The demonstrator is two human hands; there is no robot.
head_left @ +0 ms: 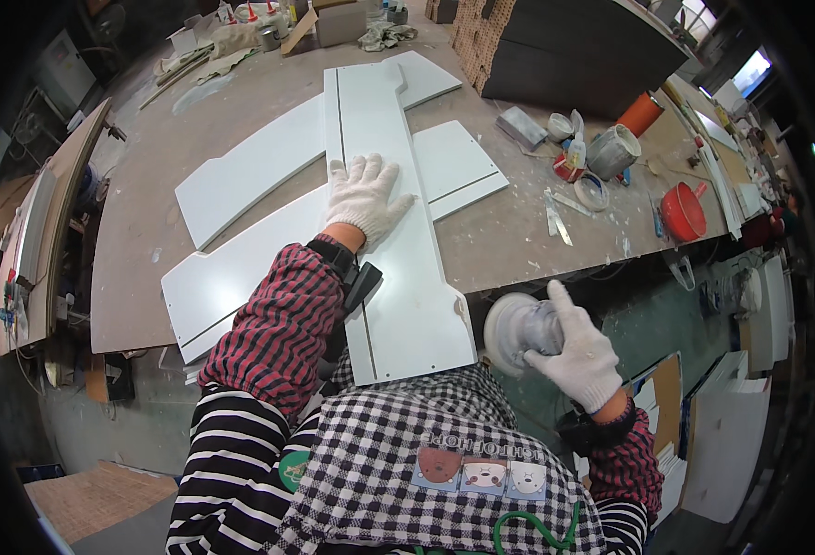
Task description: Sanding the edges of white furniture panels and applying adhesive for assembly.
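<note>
My left hand (367, 196), in a white knit glove, lies flat with its fingers spread on a long white panel (398, 305). This panel has a dark groove along its left side and a notched edge near its lower right corner. Its near end reaches out past the table edge to my apron. Beneath it, other white panels (259, 171) lie crosswise on the table. My right hand (581, 356), gloved too, grips a round orbital sander (525, 333) just right of the panel's near corner. The sander's disc faces the panel's edge; whether they touch I cannot tell.
The brown worktable (509, 250) carries a tin can (613, 151), a tape roll (591, 191), scrapers (557, 222) and a red bowl (683, 211) at the right. A large dark box (574, 55) stands behind. More panels (726, 444) lean at the lower right.
</note>
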